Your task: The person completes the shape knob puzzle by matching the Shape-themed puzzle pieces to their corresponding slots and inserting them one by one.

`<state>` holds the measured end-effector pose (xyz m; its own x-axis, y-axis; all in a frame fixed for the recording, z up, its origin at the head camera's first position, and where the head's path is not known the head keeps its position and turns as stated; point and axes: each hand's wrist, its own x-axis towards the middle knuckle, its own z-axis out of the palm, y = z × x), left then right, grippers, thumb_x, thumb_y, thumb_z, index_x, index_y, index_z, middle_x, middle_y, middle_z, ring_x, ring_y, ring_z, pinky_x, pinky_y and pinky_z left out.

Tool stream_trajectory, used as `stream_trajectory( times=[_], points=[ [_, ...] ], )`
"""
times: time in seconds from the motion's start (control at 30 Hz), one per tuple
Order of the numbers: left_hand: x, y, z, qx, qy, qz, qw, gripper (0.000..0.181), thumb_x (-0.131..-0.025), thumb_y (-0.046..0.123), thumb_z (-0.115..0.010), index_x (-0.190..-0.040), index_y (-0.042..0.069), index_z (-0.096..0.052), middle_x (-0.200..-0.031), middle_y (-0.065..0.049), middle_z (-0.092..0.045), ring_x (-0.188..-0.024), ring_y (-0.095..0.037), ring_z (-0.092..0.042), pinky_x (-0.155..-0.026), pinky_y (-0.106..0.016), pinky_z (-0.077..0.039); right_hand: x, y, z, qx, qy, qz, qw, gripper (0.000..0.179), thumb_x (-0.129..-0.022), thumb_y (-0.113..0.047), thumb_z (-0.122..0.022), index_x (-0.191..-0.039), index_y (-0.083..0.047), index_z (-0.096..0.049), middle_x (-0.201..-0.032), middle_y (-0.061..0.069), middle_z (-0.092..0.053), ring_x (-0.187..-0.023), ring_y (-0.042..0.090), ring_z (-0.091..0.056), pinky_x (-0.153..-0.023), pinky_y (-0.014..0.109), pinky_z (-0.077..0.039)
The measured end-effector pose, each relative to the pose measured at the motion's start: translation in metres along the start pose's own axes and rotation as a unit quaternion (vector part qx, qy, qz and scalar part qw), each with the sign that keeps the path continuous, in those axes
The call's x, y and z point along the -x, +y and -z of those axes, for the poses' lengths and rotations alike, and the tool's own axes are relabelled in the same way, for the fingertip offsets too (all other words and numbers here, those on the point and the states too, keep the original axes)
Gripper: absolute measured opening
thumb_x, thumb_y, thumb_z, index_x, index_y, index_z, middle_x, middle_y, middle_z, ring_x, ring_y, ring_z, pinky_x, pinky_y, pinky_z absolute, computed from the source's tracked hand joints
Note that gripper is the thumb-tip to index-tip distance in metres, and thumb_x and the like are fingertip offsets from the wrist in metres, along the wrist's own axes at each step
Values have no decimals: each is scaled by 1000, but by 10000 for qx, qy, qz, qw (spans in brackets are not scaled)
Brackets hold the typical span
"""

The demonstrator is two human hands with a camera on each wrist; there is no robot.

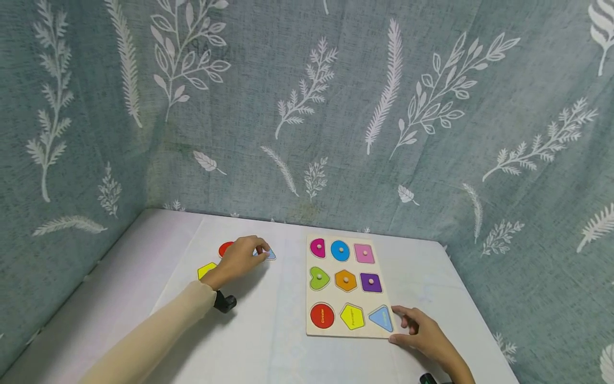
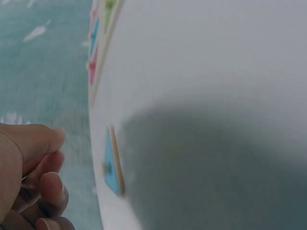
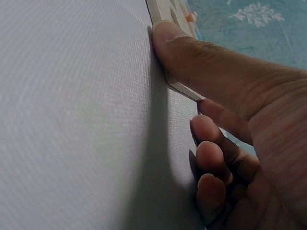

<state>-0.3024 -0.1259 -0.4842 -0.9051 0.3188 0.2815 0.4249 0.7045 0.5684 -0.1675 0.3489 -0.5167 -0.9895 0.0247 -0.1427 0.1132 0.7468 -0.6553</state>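
Nearest, a cream sleeve (image 1: 158, 332) is slanting in; the left hand (image 1: 240, 260) is hovering, fingers (image 2: 53, 186) half-curled, empty, by a blue triangle (image 1: 271, 255) lying toward the far edge of the desk (image 1: 268, 352). It's looking light, stiff; its knob (image 2: 107, 168) is inviting a pinch. The right hand (image 1: 427, 336) is pinching the board (image 1: 331, 294) at its near-right corner.

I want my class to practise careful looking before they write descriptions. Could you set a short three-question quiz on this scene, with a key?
1. How many knobbed pieces sit in the puzzle board?
2. True or false: the right hand is at the board's far edge.
3. Which loose piece is nearest the left hand's fingertips?
a) red piece
b) yellow piece
c) blue triangle

Key: 1. Six. 2. False; it holds the near right corner. 3. c.
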Motion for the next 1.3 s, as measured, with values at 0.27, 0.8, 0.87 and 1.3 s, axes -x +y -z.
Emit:
stream_trajectory(
  times=[0.27, 0.8, 0.87, 1.3],
  points=[
    [8, -30, 15, -330, 108, 241, 9991, 13, -94, 15, -75, -104, 7, -76, -84, 2, -64, -70, -15, -54, -61, -34, -45, 2, 0, -2, 3, 13, -131, 9999, 81, -65, -28, -98, -136, -8, -65, -90, 2, -49, -82, 19, -45, -65, 29, -38],
    [8, -66, 34, -304, 0, 1067, 9938, 18, -95, 19, -73, -105, 5, -74, -92, -7, -70, -82, -24, -62, -72, -42, -53, 3, 0, -4, -38, 36, -101, 9999, 79, -66, -26, -98, -136, -8, -65, -89, 2, -49, -80, 18, -45, -64, 28, -38],
    [8, -70, 34, -295, -75, 1170, 9927, 20, -95, 19, -73, -107, 4, -74, -93, -9, -69, -83, -25, -62, -73, -43, -53, 3, 0, -4, -37, 37, -112, 9999, 79, -66, -26, -98, -136, -8, -65, -89, 2, -49, -80, 18, -45, -64, 28, -38],
    [12, -82, 36, -418, -71, 1464, 9883, 24, -92, 24, -77, -102, 3, -72, -85, -6, -66, -73, -22, -58, -63, -36, -49, 3, -4, -2, -40, -7, -112, 9999, 79, -67, -26, -97, -136, -7, -65, -90, 2, -49, -82, 18, -45, -65, 29, -38]
  ],
)
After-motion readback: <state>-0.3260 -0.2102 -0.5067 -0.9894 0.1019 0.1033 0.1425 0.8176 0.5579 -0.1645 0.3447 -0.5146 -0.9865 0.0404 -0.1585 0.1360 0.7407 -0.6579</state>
